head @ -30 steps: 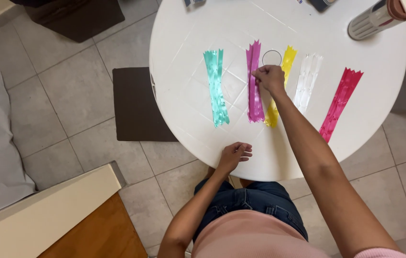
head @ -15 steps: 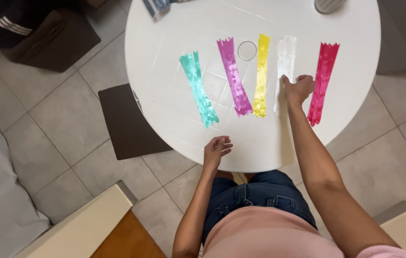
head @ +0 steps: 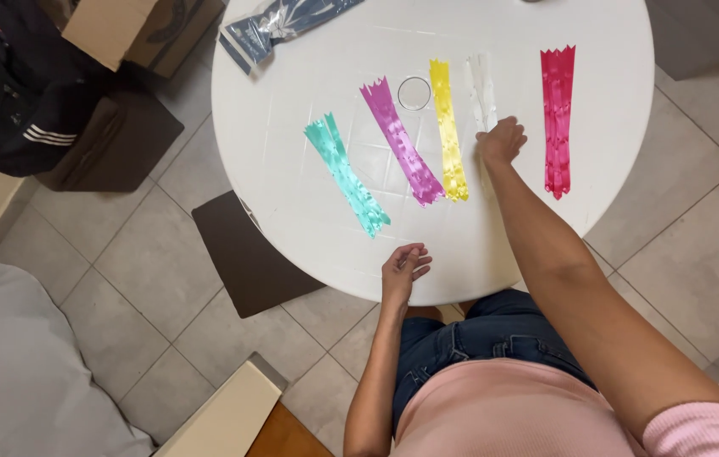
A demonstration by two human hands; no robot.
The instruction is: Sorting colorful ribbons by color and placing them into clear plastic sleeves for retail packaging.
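Right hand (head: pixel 502 140) is resting on the white ribbon strip (head: pixel 481 89), fingers curled down onto its lower end; we cannot tell whether they are pinching it or only pressing. Left hand (head: pixel 403 267) is sitting loosely curled and empty at the near edge of the round white table (head: pixel 292 59). We are noting glossy, notch-ended strips lying flat beside the white one: yellow (head: pixel 447 127), magenta (head: pixel 402 140), teal (head: pixel 346 173), red (head: pixel 558 118). A clear ring (head: pixel 414 92) is lying between magenta and yellow.
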